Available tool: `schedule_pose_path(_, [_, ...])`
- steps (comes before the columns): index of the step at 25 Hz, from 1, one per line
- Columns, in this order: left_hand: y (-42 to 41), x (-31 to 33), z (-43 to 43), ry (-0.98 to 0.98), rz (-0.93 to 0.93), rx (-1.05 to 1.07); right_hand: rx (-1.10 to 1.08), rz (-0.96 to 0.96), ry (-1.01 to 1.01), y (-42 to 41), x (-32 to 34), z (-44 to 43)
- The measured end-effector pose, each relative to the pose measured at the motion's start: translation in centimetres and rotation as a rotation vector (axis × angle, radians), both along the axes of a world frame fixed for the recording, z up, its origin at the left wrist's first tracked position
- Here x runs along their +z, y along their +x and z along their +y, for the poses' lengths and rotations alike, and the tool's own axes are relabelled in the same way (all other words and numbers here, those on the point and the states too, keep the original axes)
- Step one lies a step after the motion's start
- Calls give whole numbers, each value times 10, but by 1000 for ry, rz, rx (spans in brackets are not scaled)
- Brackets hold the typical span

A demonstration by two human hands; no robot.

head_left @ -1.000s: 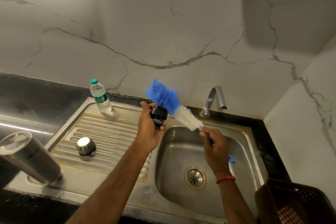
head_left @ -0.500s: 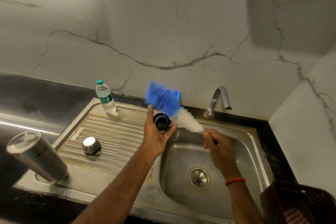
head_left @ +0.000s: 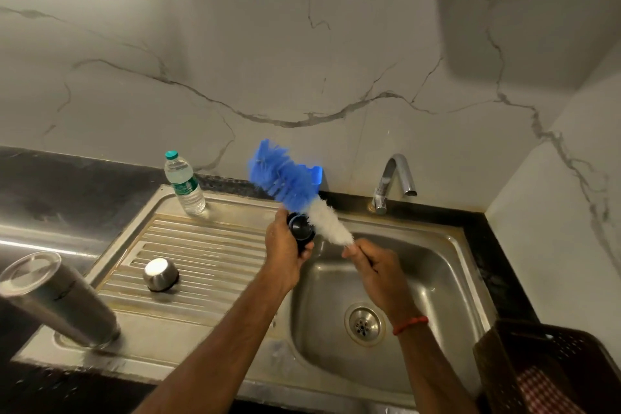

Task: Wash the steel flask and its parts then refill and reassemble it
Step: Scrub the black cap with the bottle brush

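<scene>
Over the sink point(head_left: 433, 282), the left hand point(head_left: 282, 247) grips the black stopper point(head_left: 301, 228), newly turned against the brush point(head_left: 289, 178). The right hand point(head_left: 376, 267) clasps its handle; scrubbing seems underway.

Veined white marble walls point(head_left: 302, 44) meet a black countertop point(head_left: 50, 188).

Left hand point(head_left: 285, 245) has turned black stopper point(head_left: 301, 228), domed face now toward camera; brush point(head_left: 302, 193) bristles now against its right side.
</scene>
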State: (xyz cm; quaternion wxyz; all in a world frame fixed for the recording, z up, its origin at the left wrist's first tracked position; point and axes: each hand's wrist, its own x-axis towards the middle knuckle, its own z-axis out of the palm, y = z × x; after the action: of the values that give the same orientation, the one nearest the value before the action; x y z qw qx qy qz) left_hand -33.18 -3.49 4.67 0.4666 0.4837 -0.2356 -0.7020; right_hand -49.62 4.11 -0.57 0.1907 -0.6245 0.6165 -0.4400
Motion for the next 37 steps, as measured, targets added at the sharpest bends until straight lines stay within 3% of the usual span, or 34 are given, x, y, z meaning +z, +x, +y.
schedule_pose_path(6, [11,9,-6,-36,-11,20,-30,-116,89,-33,-24,20])
schedule_pose_path(10, [-15,4,13,-109,-161,-122,-22,-26,68,-20,4,0])
schedule_pose_path(14, [3,7,-13,75,109,-23,-41,-72,67,-40,-17,15])
schedule_pose_path(20, [-16,-3,-1,43,44,-42,-30,-95,72,-17,-6,8])
schedule_pose_path(27, [4,-12,-23,128,239,86,-154,-139,122,-43,-1,15])
schedule_pose_path(32, [-3,-18,-24,105,415,50,79,42,143,-10,14,-1])
schedule_pose_path(34, [5,-18,-30,80,506,56,96,13,184,-18,-2,7])
schedule_pose_path(37, [2,-23,-26,7,400,72,68,-7,159,-23,-5,12])
